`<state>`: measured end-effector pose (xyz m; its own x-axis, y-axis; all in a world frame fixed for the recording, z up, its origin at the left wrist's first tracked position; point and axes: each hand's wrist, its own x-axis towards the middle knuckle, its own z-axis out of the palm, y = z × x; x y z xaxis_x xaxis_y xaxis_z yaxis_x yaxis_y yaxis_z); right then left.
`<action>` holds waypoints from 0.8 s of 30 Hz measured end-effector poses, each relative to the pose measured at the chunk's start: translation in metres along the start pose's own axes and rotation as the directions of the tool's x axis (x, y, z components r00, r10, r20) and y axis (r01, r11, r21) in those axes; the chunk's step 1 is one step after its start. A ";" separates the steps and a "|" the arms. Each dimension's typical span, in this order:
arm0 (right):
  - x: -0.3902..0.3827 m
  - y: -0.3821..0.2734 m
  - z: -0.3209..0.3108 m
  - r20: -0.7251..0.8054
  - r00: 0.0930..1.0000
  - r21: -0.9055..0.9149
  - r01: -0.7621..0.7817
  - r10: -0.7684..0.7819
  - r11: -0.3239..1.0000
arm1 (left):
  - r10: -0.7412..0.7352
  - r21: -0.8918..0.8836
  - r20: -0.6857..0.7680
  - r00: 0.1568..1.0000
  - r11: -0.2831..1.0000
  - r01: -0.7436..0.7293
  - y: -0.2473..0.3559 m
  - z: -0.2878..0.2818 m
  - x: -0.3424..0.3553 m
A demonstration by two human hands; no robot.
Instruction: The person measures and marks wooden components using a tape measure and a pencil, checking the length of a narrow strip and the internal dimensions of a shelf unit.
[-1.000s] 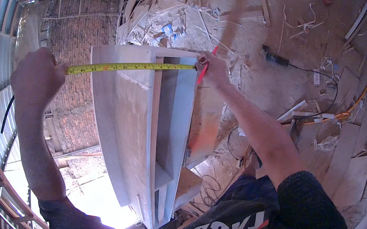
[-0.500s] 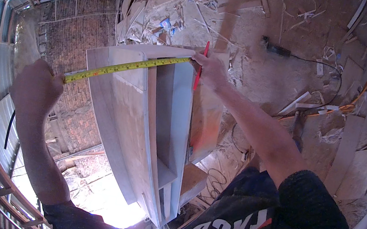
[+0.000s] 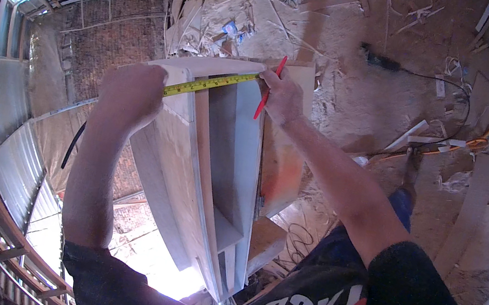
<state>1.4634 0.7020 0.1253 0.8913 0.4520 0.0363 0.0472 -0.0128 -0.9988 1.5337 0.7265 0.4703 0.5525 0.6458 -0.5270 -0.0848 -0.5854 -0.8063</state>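
Note:
A yellow tape measure (image 3: 209, 83) stretches between my two hands across the end of a long wooden cabinet frame (image 3: 164, 129). My left hand (image 3: 132, 94) is closed at the tape's left end, over the cabinet's left part; the tape's case is hidden in it. A black strap (image 3: 73, 145) hangs beside my left forearm. My right hand (image 3: 282, 97) pinches the other end of the blade at the cabinet's right edge. Between its fingers a red pencil (image 3: 261, 104) also sticks out, pointing up and down.
Offcuts and scraps (image 3: 230, 27) litter the dusty floor beyond the cabinet. To the right lie a black power tool (image 3: 381, 60) with its cord, an orange cable (image 3: 483, 137) and loose boards (image 3: 476, 198). A wooden box (image 3: 265, 243) stands against the cabinet's near right side.
My left hand has moved right, toward my right hand, and the visible stretch of tape is shorter. My right hand stays at the cabinet's edge with the tape end and pencil.

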 end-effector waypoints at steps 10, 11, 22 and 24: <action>-0.004 -0.004 0.007 -0.061 0.997 0.114 -0.039 0.046 0.993 | 0.026 0.007 0.028 0.999 1.000 -0.026 0.028 0.005 0.051; -0.004 -0.003 0.008 -0.069 0.996 0.132 -0.043 0.052 0.990 | 0.022 0.012 0.021 1.000 1.000 -0.022 0.028 0.003 0.053; -0.002 -0.032 -0.035 0.031 0.975 0.015 -0.221 0.221 0.975 | 0.014 0.053 0.017 1.000 0.998 -0.015 0.038 -0.002 0.046; 0.002 -0.027 -0.045 -0.258 0.958 0.198 -0.073 0.124 0.977 | 0.022 0.048 -0.024 0.999 0.999 -0.021 0.040 -0.001 0.047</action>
<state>1.4837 0.6632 0.1535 0.9762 0.2012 -0.0809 -0.1086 0.1311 -0.9854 1.5571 0.7324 0.4139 0.5705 0.6203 -0.5383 -0.1359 -0.5751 -0.8067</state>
